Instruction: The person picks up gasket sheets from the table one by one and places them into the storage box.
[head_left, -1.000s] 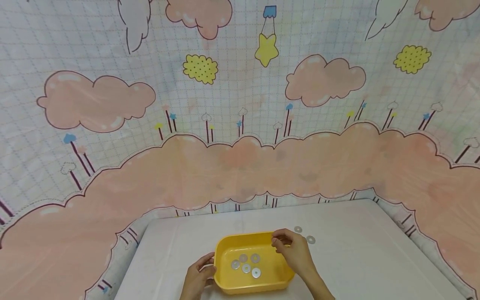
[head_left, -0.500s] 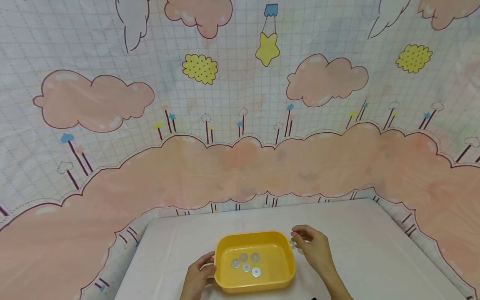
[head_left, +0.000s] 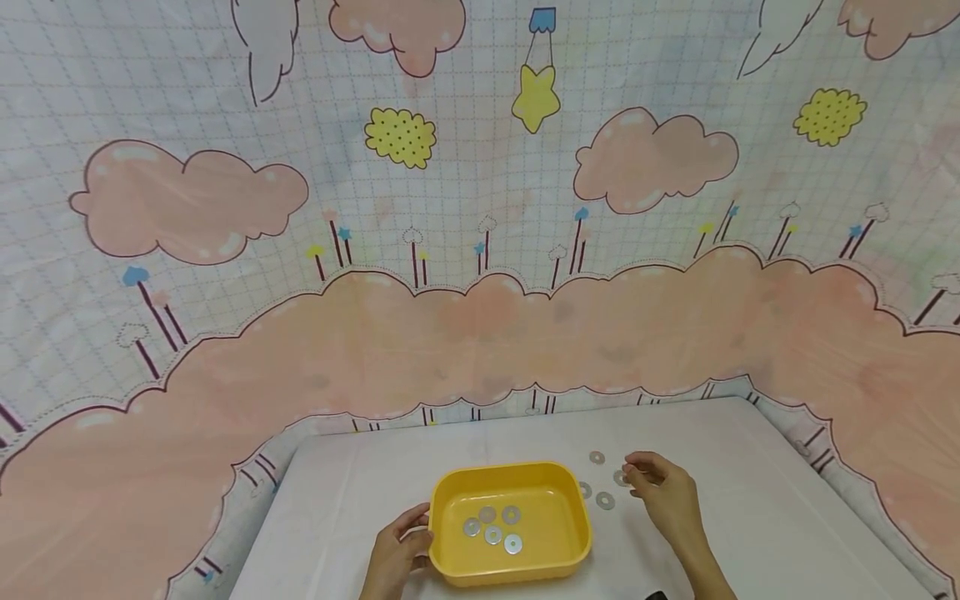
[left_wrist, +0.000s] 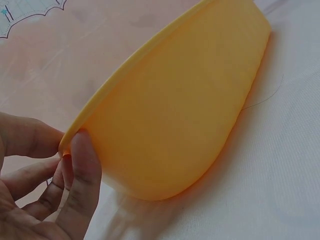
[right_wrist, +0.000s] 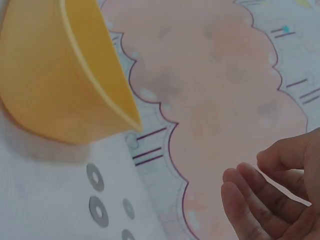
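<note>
A yellow plastic tray (head_left: 510, 575) stands on the white table, with several flat metal washers (head_left: 492, 535) lying on its floor. My left hand (head_left: 399, 546) is at its left end; in the left wrist view the thumb and fingers (left_wrist: 85, 165) pinch the rim. To the right of the tray my right hand (head_left: 670, 498) hovers over the table, fingers loosely bent and nothing between them. Near its fingertips lies a washer (head_left: 619, 477), partly behind the hand in the head view. More loose washers (right_wrist: 98, 211) lie between the tray and that hand.
A white cloth covers the table (head_left: 360, 475). Behind and beside it hangs a printed curtain (head_left: 480, 333) with pink clouds and stars. A small dark object (head_left: 657, 596) shows at the bottom edge, by the right forearm.
My right hand has moved right, from above the tray across the loose washers and past them, uncovering those beside the tray. The left hand and the tray have stayed put.
</note>
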